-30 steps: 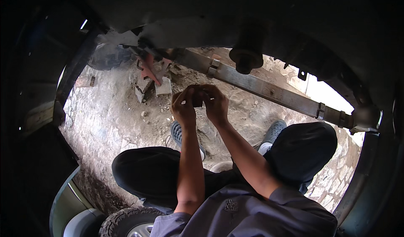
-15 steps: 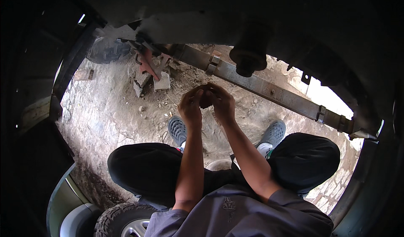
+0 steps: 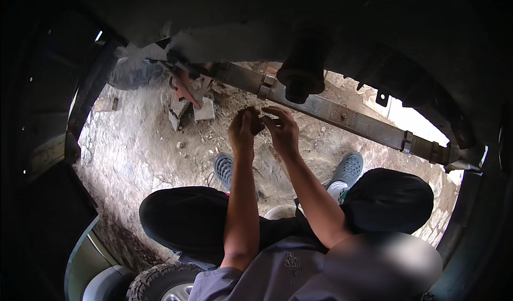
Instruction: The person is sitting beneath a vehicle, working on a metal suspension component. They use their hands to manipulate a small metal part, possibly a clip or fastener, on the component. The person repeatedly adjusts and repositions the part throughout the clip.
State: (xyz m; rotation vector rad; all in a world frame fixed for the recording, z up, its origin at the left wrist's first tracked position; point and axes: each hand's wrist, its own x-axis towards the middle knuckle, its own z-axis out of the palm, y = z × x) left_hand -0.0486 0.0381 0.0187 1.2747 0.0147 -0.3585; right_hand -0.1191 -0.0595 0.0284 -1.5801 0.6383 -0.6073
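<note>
Since half a second ago the hands have drawn slightly apart, the fingers of the right hand (image 3: 284, 133) lifting off. Straight up at twelve o'clock of the view, the left hand (image 3: 243, 130) pinches a small dark piece (image 3: 257, 127), too shadowed to identify; the right is loosely curled just beside it, and whether its fingertips touch I cannot tell. Below lies rough, pale ground (image 3: 139, 151), dusty and strewn with rubble. Dark vehicle metalwork (image 3: 224, 12) frames the scene, a metal bar (image 3: 334, 111) slanting from eleven toward three o'clock. A red stand (image 3: 185, 90) is at ten, a tyre (image 3: 147, 282) at seven. Small dark lettering marks the grey shirt (image 3: 262, 266), near six.
</note>
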